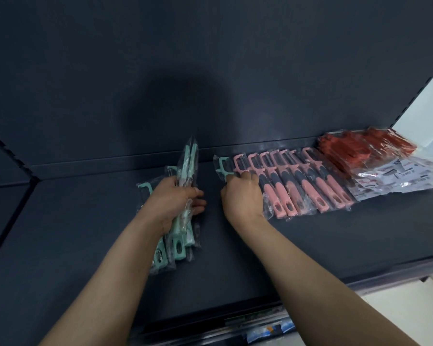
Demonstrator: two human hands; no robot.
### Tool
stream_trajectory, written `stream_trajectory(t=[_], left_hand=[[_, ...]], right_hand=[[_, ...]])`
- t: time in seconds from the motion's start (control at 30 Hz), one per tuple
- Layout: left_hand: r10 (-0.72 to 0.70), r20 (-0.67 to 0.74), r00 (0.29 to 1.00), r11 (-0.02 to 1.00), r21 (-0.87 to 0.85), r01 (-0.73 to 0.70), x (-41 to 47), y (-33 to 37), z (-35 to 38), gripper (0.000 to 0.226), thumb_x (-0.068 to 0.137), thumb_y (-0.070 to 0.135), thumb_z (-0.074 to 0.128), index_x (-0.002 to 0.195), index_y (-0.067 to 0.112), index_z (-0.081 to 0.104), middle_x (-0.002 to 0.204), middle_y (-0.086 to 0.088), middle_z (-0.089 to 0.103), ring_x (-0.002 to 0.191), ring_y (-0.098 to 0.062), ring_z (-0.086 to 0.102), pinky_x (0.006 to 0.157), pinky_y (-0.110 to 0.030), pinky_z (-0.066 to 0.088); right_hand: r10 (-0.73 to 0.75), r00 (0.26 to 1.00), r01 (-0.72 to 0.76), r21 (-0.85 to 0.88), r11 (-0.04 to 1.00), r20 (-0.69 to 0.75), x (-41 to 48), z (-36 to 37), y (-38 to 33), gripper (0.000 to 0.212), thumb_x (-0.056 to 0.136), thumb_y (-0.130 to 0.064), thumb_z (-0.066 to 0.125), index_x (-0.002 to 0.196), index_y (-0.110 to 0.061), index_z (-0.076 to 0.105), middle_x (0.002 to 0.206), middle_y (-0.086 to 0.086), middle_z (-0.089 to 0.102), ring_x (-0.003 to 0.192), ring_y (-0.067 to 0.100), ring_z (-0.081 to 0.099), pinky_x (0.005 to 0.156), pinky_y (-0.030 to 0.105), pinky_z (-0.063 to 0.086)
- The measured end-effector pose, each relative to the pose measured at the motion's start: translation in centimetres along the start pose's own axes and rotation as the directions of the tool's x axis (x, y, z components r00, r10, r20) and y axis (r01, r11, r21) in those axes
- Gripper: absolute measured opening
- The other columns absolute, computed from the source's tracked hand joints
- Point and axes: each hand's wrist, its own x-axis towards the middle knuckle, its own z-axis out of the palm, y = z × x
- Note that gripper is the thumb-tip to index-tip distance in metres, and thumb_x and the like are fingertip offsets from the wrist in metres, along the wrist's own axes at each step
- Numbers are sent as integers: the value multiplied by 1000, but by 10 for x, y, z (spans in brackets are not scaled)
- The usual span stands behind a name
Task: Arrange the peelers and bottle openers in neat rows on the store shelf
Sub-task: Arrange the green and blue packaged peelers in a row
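My left hand (171, 201) grips a bundle of mint-green peelers (185, 171) in clear plastic sleeves, standing on the dark shelf (310, 240). My right hand (243, 196) lies over a single mint-green peeler (223, 168), whose head shows at the left end of a row of several pink peelers (308, 183). The fingers curl down on it, hiding its handle. The pink peelers lie side by side, heads toward the back wall. Right of them sits a pile of red bottle openers (365, 148) in plastic bags.
White labelled packets (395, 176) lie in front of the red pile at the shelf's right end. The dark back wall (210, 71) rises behind the shelf. A lower shelf with packaged goods (268, 330) shows beneath the front edge.
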Motion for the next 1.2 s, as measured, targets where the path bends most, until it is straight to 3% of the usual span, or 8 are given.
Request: stream_trajectory(t=[0.23,0.37,0.47,0.57,0.73,0.9,1.03,1.2], left_hand=[[8,-23,1000,1000,18,-8,0,1,-1,11,91,-1,53,102,2,55,89,-16,58,72,-24,63,62,-29,59],[-25,-50,998,997,-80,21,-3,4,0,14,94,11,51,103,1,54,90,-20,57,75,-27,64,62,-32,60],[-62,-37,997,984,-170,55,-5,7,-2,17,94,8,47,102,-4,56,89,-24,61,76,-30,65,60,-34,60],[-29,-44,999,990,-137,22,-5,6,-5,16,92,3,51,97,-4,64,83,-19,69,69,-26,69,59,-32,59],[-2,-41,999,992,-128,-4,-7,3,-10,16,90,-3,52,93,0,67,83,-16,71,71,-25,70,65,-35,59],[9,17,1000,998,-56,-8,-10,3,-10,21,87,-11,49,97,-3,65,86,-17,69,73,-25,67,59,-32,59],[-19,-13,1000,998,-66,18,-9,3,-9,17,89,-10,48,102,-6,57,86,-18,64,71,-25,64,59,-31,58],[-18,-19,1000,997,-72,17,-10,4,-12,14,89,-9,50,102,-4,54,92,-18,62,75,-26,65,63,-32,58]], right_hand=[[-25,998,23,-38,999,-53,6,7,3,24,92,-6,44,109,-4,61,117,15,53,112,30,44,85,34,40],[-127,987,122,-55,991,-102,7,-1,3,29,97,-26,42,109,-8,62,115,14,55,109,30,45,93,35,34],[-194,970,228,281,932,-145,1,-11,-7,27,97,-25,45,104,-7,65,104,14,63,100,29,53,86,34,38],[-159,987,142,665,733,-35,-7,-14,-21,25,93,-28,56,99,-8,70,90,7,70,83,19,63,75,29,49],[-87,991,-27,782,623,104,-5,-7,-26,27,84,-26,68,103,-7,69,90,3,69,82,13,64,76,24,51],[-30,991,-79,761,644,128,-5,-9,-26,19,80,-21,72,90,-4,70,86,6,70,82,17,65,75,30,53],[36,998,-53,527,848,42,-4,-12,-22,19,81,-17,62,84,1,63,81,13,65,82,30,61,67,33,46],[-4,1000,0,223,975,18,0,-12,-17,22,91,-19,54,107,-3,55,106,17,64,101,34,59,77,33,45]])
